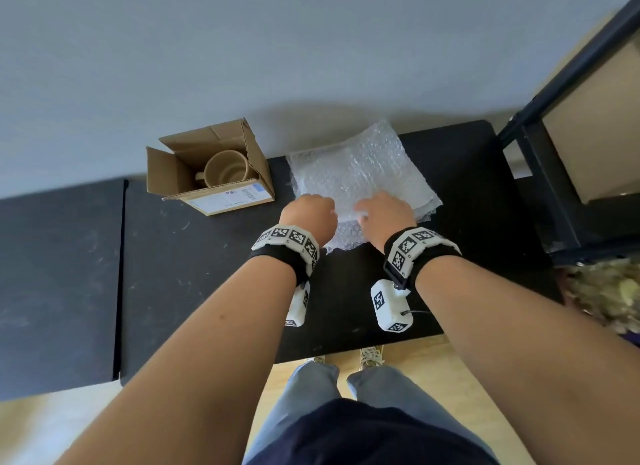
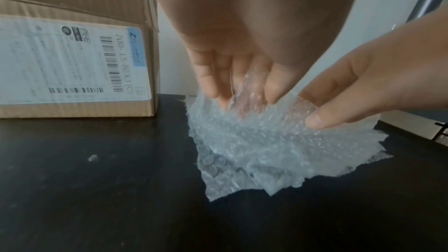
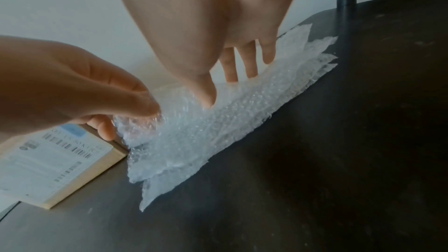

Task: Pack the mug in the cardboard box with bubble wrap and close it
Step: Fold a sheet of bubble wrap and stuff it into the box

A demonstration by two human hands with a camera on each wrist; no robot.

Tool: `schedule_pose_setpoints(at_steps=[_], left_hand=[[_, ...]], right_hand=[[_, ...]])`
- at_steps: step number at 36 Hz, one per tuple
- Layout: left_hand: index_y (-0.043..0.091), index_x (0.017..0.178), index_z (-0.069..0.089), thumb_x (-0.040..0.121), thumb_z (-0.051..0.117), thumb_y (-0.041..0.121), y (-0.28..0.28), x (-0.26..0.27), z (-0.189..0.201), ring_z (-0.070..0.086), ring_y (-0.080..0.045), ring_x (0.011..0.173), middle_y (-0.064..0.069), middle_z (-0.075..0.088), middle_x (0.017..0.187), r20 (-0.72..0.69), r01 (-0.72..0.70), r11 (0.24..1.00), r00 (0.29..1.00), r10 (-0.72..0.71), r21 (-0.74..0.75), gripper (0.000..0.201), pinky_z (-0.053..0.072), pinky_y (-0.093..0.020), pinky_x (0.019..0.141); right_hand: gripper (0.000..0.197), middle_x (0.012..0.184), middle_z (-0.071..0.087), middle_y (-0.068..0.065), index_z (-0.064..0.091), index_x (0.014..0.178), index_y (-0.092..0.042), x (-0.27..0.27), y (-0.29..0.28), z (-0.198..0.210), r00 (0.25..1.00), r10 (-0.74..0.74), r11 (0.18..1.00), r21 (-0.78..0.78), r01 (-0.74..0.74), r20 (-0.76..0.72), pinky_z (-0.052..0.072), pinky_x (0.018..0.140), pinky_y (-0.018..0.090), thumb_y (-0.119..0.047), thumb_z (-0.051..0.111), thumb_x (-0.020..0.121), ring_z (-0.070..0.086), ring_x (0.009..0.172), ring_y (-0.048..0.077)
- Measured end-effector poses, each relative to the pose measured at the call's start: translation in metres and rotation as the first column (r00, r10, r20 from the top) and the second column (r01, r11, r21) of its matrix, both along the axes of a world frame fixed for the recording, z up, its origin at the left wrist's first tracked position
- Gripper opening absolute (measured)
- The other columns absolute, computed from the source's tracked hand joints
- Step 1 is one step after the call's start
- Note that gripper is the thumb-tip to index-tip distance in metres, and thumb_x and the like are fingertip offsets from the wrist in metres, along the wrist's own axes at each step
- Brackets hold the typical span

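Observation:
An open cardboard box [image 1: 207,187] stands at the back left of the black table [image 1: 194,274], flaps up, white label on its near side. A beige mug [image 1: 227,168] stands upright inside it. To its right lies a clear bubble wrap sheet [image 1: 360,166]. Both hands are on the sheet's near edge. My left hand [image 2: 232,93] curls its fingers into the wrap and pinches it against the thumb. My right hand [image 3: 218,87] holds the raised edge between the thumb in front and nearly straight fingers behind. The wrap's near part [image 2: 254,150] is lifted and crumpled between the hands.
A dark metal shelf frame [image 1: 540,159] stands close on the right, beside the table's end. A second black surface [image 1: 59,281] adjoins on the left. A grey wall runs right behind the box and the wrap. My legs stand at the table's near edge.

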State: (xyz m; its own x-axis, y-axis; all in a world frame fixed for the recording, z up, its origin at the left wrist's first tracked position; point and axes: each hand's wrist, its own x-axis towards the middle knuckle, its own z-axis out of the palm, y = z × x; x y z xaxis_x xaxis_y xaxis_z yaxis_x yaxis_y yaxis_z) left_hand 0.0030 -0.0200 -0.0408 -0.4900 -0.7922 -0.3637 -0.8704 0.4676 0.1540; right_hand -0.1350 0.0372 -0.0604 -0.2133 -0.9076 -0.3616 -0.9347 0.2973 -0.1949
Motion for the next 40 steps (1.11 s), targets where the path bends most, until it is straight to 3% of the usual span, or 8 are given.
schedule_pose_setpoints(at_steps=[4, 11, 17, 20, 25, 28, 32, 40], left_hand=[[0.024, 0.125, 0.056, 0.087, 0.058, 0.045, -0.006, 0.003, 0.006, 0.047, -0.02, 0.122, 0.002, 0.055, 0.127, -0.079, 0.064, 0.994, 0.994, -0.071, -0.086, 0.044, 0.042, -0.036, 0.097], [0.034, 0.143, 0.04, 0.091, 0.06, 0.03, -0.016, 0.008, 0.014, 0.021, -0.025, 0.144, -0.001, 0.029, 0.155, 0.088, 0.157, 0.969, 0.986, -0.142, -0.192, 0.056, 0.019, -0.043, 0.117], [0.024, 0.109, 0.07, 0.092, 0.05, 0.024, -0.011, -0.01, 0.027, 0.051, -0.023, 0.12, 0.001, 0.06, 0.126, 0.145, 0.196, 0.973, 0.973, -0.178, -0.12, 0.026, 0.039, -0.036, 0.104], [0.011, 0.087, 0.064, 0.09, 0.046, 0.019, -0.002, -0.023, 0.03, 0.059, -0.024, 0.083, -0.006, 0.064, 0.096, 0.132, 0.087, 0.992, 0.986, -0.098, 0.087, 0.02, 0.048, -0.032, 0.072], [0.01, 0.072, 0.05, 0.094, 0.042, 0.029, 0.006, -0.036, 0.022, 0.05, -0.019, 0.066, -0.005, 0.052, 0.079, 0.127, -0.047, 0.961, 0.992, 0.012, 0.273, 0.03, 0.038, -0.03, 0.063], [0.011, 0.076, 0.053, 0.095, 0.04, 0.036, 0.006, -0.038, 0.016, 0.052, -0.021, 0.073, -0.007, 0.057, 0.09, 0.096, -0.106, 0.938, 0.992, 0.079, 0.33, 0.034, 0.041, -0.03, 0.07], [0.008, 0.119, 0.057, 0.091, 0.043, 0.062, 0.002, -0.031, 0.011, 0.057, -0.028, 0.107, -0.008, 0.059, 0.121, 0.031, -0.158, 0.908, 0.987, 0.159, 0.388, 0.062, 0.044, -0.035, 0.088], [0.011, 0.116, 0.055, 0.072, 0.061, 0.074, -0.013, -0.013, 0.008, 0.063, -0.024, 0.099, -0.006, 0.064, 0.105, -0.166, -0.386, 0.692, 0.792, 0.587, 0.61, 0.078, 0.048, -0.039, 0.097]], right_hand=[[0.032, 0.114, 0.063, 0.002, 0.068, 0.118, -0.03, -0.009, -0.001, 0.015, 1.0, 0.003, 0.991, -0.135, -0.002, 0.006, 0.047, 0.095, 0.035, -0.014, 0.053, 0.095, 0.059, 0.105, 0.023], [0.025, 0.105, 0.06, 0.01, 0.07, 0.09, -0.009, -0.029, 0.009, 0.039, 0.957, -0.172, 0.95, -0.218, 0.224, 0.235, 0.048, 0.086, 0.031, 0.005, 0.049, 0.089, 0.061, 0.096, 0.026], [0.036, 0.12, 0.059, 0.007, 0.067, 0.112, -0.015, -0.047, 0.025, 0.042, 0.94, -0.252, 0.951, -0.122, 0.285, 0.23, 0.047, 0.086, 0.03, 0.006, 0.052, 0.086, 0.058, 0.108, 0.027], [0.04, 0.127, 0.06, 0.006, 0.064, 0.122, -0.019, -0.048, 0.029, 0.038, 0.941, -0.249, 0.965, -0.026, 0.262, 0.228, 0.047, 0.094, 0.034, -0.002, 0.05, 0.089, 0.058, 0.114, 0.028], [0.029, 0.12, 0.063, 0.017, 0.063, 0.117, 0.0, -0.052, 0.04, 0.035, 0.913, -0.34, 0.94, 0.076, 0.332, 0.226, 0.046, 0.095, 0.039, -0.013, 0.048, 0.096, 0.059, 0.111, 0.034], [0.034, 0.124, 0.061, 0.021, 0.06, 0.121, 0.005, -0.059, 0.044, 0.028, 0.844, -0.438, 0.898, 0.103, 0.428, 0.308, 0.044, 0.097, 0.04, -0.015, 0.05, 0.097, 0.058, 0.114, 0.035], [0.033, 0.127, 0.06, 0.018, 0.061, 0.124, 0.001, -0.066, 0.04, 0.02, 0.801, -0.503, 0.862, 0.127, 0.49, 0.325, 0.044, 0.097, 0.038, -0.015, 0.045, 0.1, 0.057, 0.117, 0.034], [0.028, 0.116, 0.063, 0.02, 0.062, 0.116, 0.001, -0.077, 0.025, 0.0, 0.763, -0.559, 0.824, 0.113, 0.556, 0.324, 0.04, 0.075, 0.03, -0.013, 0.046, 0.098, 0.06, 0.105, 0.035]])
